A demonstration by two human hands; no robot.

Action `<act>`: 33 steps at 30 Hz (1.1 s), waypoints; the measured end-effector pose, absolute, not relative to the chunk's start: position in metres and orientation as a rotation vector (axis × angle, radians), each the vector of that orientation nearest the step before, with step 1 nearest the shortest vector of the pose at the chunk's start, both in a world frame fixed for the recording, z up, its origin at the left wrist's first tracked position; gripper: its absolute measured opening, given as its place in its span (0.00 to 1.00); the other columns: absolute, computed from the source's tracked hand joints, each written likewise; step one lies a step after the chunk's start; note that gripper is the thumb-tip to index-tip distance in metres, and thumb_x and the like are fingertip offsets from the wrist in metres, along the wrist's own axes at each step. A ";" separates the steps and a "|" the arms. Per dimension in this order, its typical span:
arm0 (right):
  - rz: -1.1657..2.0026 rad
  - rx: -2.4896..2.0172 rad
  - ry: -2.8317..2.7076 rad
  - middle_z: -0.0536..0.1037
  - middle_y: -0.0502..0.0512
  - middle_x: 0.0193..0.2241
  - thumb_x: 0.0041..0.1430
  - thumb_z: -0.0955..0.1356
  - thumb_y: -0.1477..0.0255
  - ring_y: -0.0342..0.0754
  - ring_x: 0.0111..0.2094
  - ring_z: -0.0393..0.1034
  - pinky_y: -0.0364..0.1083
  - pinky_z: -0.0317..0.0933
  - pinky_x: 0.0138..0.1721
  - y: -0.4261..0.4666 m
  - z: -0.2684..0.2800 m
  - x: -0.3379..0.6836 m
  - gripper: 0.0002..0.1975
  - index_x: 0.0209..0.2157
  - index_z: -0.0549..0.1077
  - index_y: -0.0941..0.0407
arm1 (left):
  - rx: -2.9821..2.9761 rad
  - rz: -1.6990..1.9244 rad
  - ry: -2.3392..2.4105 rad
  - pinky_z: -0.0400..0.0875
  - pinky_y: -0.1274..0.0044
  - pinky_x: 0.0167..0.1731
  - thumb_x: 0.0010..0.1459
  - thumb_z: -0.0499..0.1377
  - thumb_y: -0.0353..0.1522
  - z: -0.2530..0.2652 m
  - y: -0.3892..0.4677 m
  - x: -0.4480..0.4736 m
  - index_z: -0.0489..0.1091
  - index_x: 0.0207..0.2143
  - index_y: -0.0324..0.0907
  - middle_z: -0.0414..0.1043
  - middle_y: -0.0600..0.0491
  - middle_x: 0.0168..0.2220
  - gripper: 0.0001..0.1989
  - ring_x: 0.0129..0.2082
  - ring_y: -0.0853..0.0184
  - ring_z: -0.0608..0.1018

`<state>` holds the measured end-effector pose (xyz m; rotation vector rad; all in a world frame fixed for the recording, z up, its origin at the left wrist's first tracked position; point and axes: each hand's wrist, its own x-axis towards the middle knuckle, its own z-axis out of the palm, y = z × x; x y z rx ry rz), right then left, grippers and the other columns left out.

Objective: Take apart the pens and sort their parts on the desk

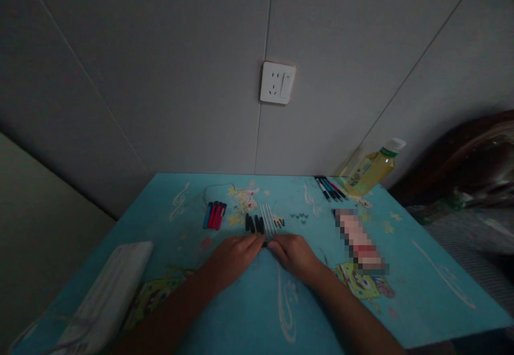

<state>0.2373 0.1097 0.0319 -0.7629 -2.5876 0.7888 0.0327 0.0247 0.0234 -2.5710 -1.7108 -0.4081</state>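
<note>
My left hand (pixel 237 256) and my right hand (pixel 296 254) come together low over the table, fingertips almost meeting. A small black pen part (pixel 264 244) shows between them, pinched from both sides; most of it is hidden by the fingers. Just beyond the hands lie several short black tubes (pixel 251 223) and a row of thin pale pen refills (pixel 267 217). Tiny dark and gold pieces (pixel 279 222) sit right of the refills. Farther right are small grey pieces (pixel 299 216). Left of the black tubes lie red and blue pen barrels (pixel 215 216).
Several pens (pixel 330 188) lie at the back right beside a bottle of yellow liquid (pixel 371 168). A blurred-out flat item (pixel 358 240) is at the right. A white packet (pixel 110 285) rests at the left edge of the blue patterned table (pixel 225 317). A wall socket (pixel 277 83) is behind.
</note>
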 end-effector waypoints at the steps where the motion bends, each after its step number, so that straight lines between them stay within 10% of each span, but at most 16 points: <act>1: 0.793 -0.785 -2.589 0.77 0.53 0.33 0.68 0.61 0.66 0.48 0.36 0.73 0.45 0.64 0.40 0.110 0.032 0.238 0.11 0.38 0.72 0.54 | -2.567 -0.396 -1.694 0.75 0.71 0.39 0.65 0.51 0.25 0.023 0.024 0.033 0.65 0.55 0.38 0.75 0.46 0.45 0.16 0.41 0.61 0.79; 15: 0.938 -0.780 -2.492 0.77 0.51 0.33 0.63 0.67 0.64 0.46 0.32 0.72 0.42 0.62 0.33 0.105 0.045 0.242 0.17 0.51 0.66 0.54 | -2.532 -0.430 -1.642 0.75 0.71 0.41 0.64 0.50 0.22 0.019 0.022 0.034 0.59 0.61 0.40 0.74 0.45 0.46 0.24 0.42 0.62 0.79; 19: 0.978 -0.727 -2.507 0.78 0.52 0.31 0.69 0.60 0.66 0.46 0.32 0.72 0.44 0.64 0.37 0.105 0.047 0.241 0.13 0.41 0.74 0.54 | -2.536 -0.482 -1.635 0.75 0.70 0.43 0.64 0.49 0.23 0.022 0.021 0.034 0.49 0.66 0.40 0.74 0.44 0.47 0.29 0.43 0.63 0.78; 33: 1.035 -0.688 -2.362 0.76 0.54 0.40 0.64 0.66 0.67 0.48 0.40 0.71 0.46 0.65 0.44 0.103 0.047 0.240 0.11 0.48 0.69 0.53 | -2.511 -0.505 -1.606 0.74 0.70 0.41 0.64 0.50 0.23 0.025 0.023 0.039 0.65 0.52 0.38 0.76 0.45 0.42 0.15 0.41 0.61 0.78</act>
